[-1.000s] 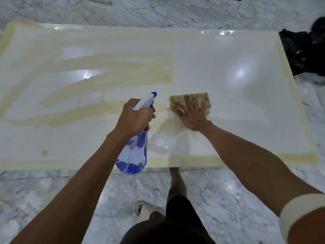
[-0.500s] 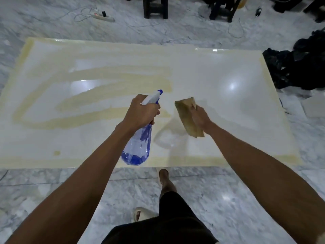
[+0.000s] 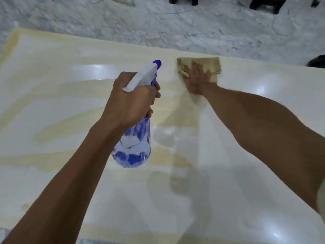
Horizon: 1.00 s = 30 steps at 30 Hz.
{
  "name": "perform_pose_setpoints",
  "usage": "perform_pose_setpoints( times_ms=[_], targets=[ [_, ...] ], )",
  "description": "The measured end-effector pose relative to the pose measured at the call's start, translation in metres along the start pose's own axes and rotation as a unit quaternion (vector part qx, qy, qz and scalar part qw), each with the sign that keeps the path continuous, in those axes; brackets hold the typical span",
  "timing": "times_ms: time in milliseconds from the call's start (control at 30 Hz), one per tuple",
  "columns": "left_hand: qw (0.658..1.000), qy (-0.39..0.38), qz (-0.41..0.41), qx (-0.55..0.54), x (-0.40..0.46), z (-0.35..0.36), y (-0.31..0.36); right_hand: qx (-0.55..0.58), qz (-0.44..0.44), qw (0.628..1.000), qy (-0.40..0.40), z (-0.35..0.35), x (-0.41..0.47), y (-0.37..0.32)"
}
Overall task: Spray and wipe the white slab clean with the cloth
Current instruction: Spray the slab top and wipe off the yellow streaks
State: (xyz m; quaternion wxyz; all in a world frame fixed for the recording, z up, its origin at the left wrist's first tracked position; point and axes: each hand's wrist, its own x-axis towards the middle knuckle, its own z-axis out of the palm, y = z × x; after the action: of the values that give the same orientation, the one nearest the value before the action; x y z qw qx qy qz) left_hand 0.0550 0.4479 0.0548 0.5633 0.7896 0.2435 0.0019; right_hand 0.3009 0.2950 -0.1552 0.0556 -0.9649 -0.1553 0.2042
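Slab (image 3: 246,155) lies flat and low, filling most of the view; marble floor (image 3: 158,23) beyond its far edge. Glossy white surface with lamp glare. Yellowish film in broad streaks over the left half and along the rim; right side looks mostly clear.

Right hand (image 3: 197,77) is spread flat, palm down, fingers fanned, pressing the cloth (image 3: 213,65) onto the slab near the far edge. Cloth is tan, folded to a pad, a bunched corner poking out at the thumb side.

Left hand (image 3: 131,101) is closed round the neck of the bottle (image 3: 133,143), held above the slab and not touching it. Nozzle points away toward the far edge. Cannot tell whether a finger is on the trigger.

Handling, as judged:
- Cloth: soft, limp, light. Likely damp, so it should drag and cling to the gloss. Best driven by a flat palm over its middle, as here; a fingertip pinch would let it roll up.
- Bottle: thin clear plastic, only a little blue liquid at the bottom, so light and top-heavy. Neck grip under the spray head suits it.
- Slab: stiff, heavy-looking, slick when wet. Hard pressure near an edge risks the hand sliding off.
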Motion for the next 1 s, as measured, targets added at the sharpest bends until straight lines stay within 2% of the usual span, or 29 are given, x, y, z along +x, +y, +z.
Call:
perform_pose_setpoints(
  times_ms=[67, 300, 667, 767, 867, 900, 967, 1000],
  targets=[
    [1.0, -0.002, -0.007, 0.01, 0.003, 0.0, -0.009, -0.042, -0.002, 0.999, 0.011, 0.031, -0.019, -0.005],
    [0.999, -0.027, -0.047, 0.003, -0.044, -0.003, -0.016, -0.023, -0.023, 0.999, 0.013, 0.065, -0.134, -0.021],
    [0.995, -0.094, -0.04, -0.014, -0.211, -0.049, -0.059, 0.001, -0.028, 0.999, -0.044, 0.168, -0.411, -0.06],
    [0.994, -0.104, -0.04, -0.012, -0.239, -0.063, -0.069, 0.024, -0.01, 0.995, -0.093, 0.178, -0.465, -0.079],
    [0.994, -0.106, -0.039, -0.009, -0.251, -0.073, -0.071, 0.113, 0.014, 0.98, -0.165, 0.156, -0.484, -0.088],
    [0.994, -0.104, -0.038, -0.007, -0.25, -0.077, -0.069, 0.187, 0.028, 0.969, -0.157, 0.14, -0.483, -0.086],
    [0.994, -0.105, -0.03, 0.0, -0.243, -0.082, -0.061, 0.342, 0.061, 0.935, -0.077, 0.099, -0.468, -0.079],
    [0.994, -0.106, -0.022, 0.004, -0.235, -0.085, -0.056, 0.378, 0.058, 0.924, -0.032, 0.078, -0.453, -0.076]
  ],
)
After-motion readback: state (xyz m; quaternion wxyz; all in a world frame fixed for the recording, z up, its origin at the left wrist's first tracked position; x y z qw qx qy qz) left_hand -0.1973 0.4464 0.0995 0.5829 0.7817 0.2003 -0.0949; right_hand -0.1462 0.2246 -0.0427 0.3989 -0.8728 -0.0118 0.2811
